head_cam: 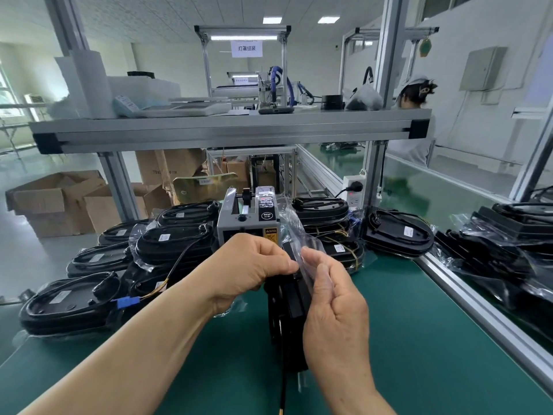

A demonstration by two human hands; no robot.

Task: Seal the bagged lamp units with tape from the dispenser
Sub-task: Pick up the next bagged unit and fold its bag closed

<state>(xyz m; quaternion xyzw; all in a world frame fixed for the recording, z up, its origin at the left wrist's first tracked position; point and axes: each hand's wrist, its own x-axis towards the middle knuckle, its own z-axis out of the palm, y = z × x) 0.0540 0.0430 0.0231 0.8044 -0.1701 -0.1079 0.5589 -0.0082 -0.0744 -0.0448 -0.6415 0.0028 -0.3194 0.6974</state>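
Left hand (251,265) and right hand (332,292) fingers pinching clear bag (302,235) over black lamp unit (288,307), before tape dispenser (248,217), green worktop (404,339)

The workshop has white walls (478,31), 2 ceiling light panels (272,20), a window (6,97) at the left, a pale floor (27,259) with cardboard boxes (45,205), and an aluminium shelf (227,130) above the green bench (419,324).

On the bench mat (404,324) the tape dispenser (247,224) stands between the left lamp stack (167,245) and the right lamp stack (326,215), one bagged unit (288,316) before it.
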